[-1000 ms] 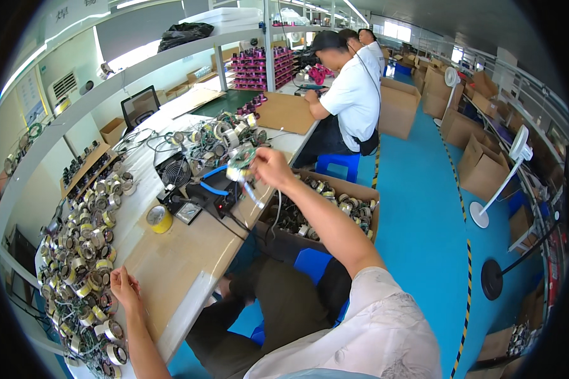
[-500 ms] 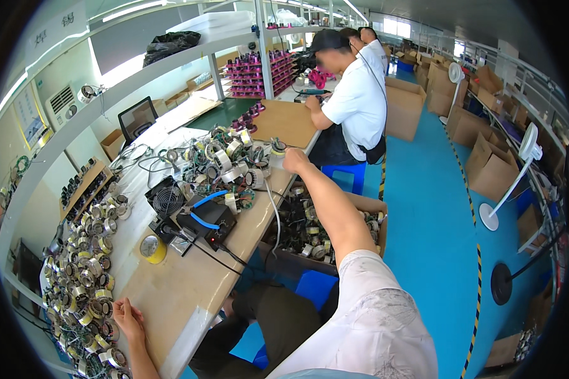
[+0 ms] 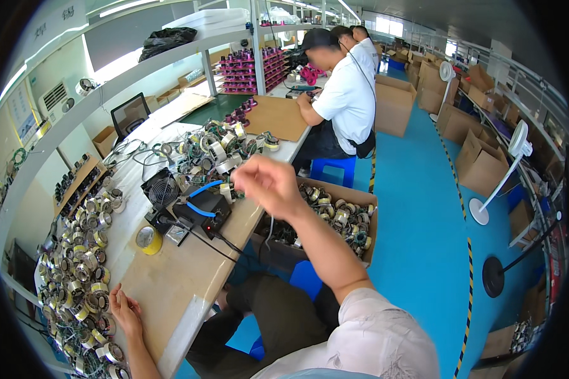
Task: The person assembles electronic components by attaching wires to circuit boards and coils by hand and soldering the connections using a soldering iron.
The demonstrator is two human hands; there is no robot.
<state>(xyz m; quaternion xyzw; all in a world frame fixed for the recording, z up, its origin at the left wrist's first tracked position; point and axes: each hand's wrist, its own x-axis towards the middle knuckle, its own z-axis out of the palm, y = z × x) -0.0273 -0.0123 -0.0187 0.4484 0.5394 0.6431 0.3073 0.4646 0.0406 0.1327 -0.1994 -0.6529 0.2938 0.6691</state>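
My right hand (image 3: 272, 186) hangs in the air over the bench's right edge, slightly blurred, its fingers bent loosely with nothing visible in them. Beyond it is a heap of ring-shaped coils with wires (image 3: 216, 150); one coil (image 3: 270, 140) lies at the edge of a brown board (image 3: 278, 117). My left hand (image 3: 126, 309) rests on the bench (image 3: 171, 278), fingers half curled and apart, holding nothing, beside a long pile of similar coils (image 3: 82, 271). Between the hands stand a black box (image 3: 212, 211) with a tool with blue curved handles (image 3: 201, 208) on it, and a yellow tape roll (image 3: 148, 240).
Below the bench edge, a cardboard box (image 3: 374, 230) holds many coils. A black fan (image 3: 163, 191) and cables stand behind the black box. A co-worker in a white shirt (image 3: 351, 95) sits on a blue stool (image 3: 335, 167) at the bench's far end. Standing fans (image 3: 518, 140) and cartons line the right.
My right hand has drawn back from the coil by the brown board, moving left and nearer. The coil stays on the bench. My left hand is nearly unmoved. The view has shifted slightly.
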